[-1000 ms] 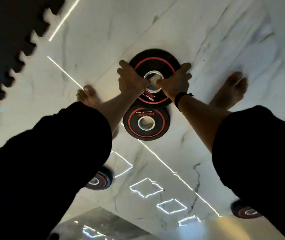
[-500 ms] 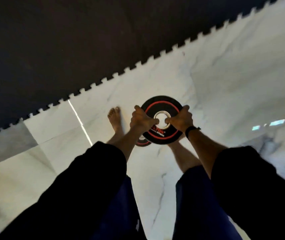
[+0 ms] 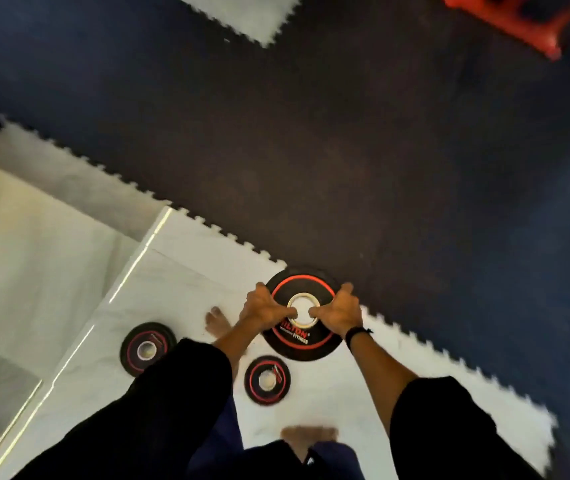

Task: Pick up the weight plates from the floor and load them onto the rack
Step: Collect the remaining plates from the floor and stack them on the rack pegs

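Observation:
I hold a black weight plate [image 3: 298,336] with a red ring and a metal centre hole flat in front of me, above the floor. My left hand [image 3: 263,306] grips its left rim, with a finger hooked into the hole. On the other side my right hand [image 3: 339,309] grips the right rim the same way. Two smaller black-and-red plates lie on the white marble floor below: one [image 3: 267,380] under the held plate, another [image 3: 146,347] further left. The rack is not clearly in view.
A dark interlocking rubber mat [image 3: 346,150] with a toothed edge covers the floor ahead and to the right. A red piece of equipment [image 3: 519,19] sits at the top right, blurred. My bare feet [image 3: 219,323] stand on the marble [image 3: 179,271].
The plate has come up off the floor in both hands and the view has swung towards the dark mat. Two smaller plates now show on the floor.

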